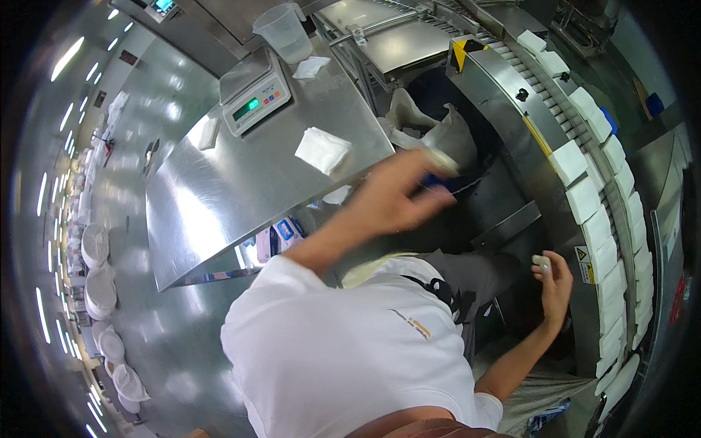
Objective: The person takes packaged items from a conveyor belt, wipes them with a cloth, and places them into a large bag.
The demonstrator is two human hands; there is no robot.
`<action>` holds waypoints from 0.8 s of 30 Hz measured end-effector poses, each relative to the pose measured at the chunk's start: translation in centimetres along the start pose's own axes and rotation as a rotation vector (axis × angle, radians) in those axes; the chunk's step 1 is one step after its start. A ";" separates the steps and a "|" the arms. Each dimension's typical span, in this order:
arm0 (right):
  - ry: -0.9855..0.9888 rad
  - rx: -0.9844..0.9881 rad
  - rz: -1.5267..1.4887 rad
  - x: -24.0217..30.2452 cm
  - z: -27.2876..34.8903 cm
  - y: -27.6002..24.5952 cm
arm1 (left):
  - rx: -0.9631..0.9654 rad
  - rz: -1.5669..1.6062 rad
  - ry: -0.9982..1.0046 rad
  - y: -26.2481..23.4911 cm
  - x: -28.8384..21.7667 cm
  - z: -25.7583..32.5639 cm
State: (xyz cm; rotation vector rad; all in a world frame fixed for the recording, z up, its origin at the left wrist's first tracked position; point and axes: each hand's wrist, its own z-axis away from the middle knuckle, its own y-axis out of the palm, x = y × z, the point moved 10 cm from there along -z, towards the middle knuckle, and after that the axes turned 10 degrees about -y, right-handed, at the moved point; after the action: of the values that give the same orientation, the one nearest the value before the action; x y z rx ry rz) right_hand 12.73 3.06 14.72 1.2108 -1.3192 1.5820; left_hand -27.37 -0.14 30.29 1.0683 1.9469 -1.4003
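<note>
My left hand point(405, 190) is smeared by motion beside the right edge of the steel table point(219, 190). Its thumb looks apart from the fingers, and something pale sits at the fingertips, worn or held, I cannot tell. Below it gapes a dark bin with a crumpled whitish liner bag point(420, 117). A folded white cloth point(323, 150) lies on the table close to that hand. My right hand point(555, 288) hangs near the curved conveyor, fingers bent and apart. A small pale cover or piece point(541, 261) shows at one fingertip.
White folded packs point(595, 226) line the curved roller conveyor point(537, 80) on the right. On the table stand a digital scale point(255, 102), a clear measuring jug point(283, 35) and a small white cloth point(311, 67). Packets point(287, 230) sit on the shelf beneath.
</note>
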 end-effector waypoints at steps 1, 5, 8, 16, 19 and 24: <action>0.026 0.052 -0.050 -0.8 -0.4 1.8 | -0.212 -0.327 -0.103 -4.5 2.1 0.9; 0.040 0.255 -0.215 -1.5 -1.9 10.1 | -0.555 -0.599 -0.542 -17.9 15.7 6.6; -0.031 0.388 -0.362 0.6 -3.0 17.5 | -0.190 -0.226 -0.600 -16.6 18.8 5.8; -0.033 0.542 -0.855 8.1 -6.1 35.2 | 0.092 -0.107 -0.431 -7.0 16.5 0.6; -0.042 0.401 -0.911 9.4 -8.8 38.8 | 0.100 -0.254 -0.270 -6.0 14.8 -0.1; -0.179 0.155 -0.762 10.7 -6.6 27.3 | 0.042 0.004 -0.395 0.2 10.7 -1.5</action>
State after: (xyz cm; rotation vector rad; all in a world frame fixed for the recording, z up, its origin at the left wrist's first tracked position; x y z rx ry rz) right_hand -17.19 3.64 16.95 1.7175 -0.6906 1.0440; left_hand -33.20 4.51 22.40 0.7432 1.6346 -1.5222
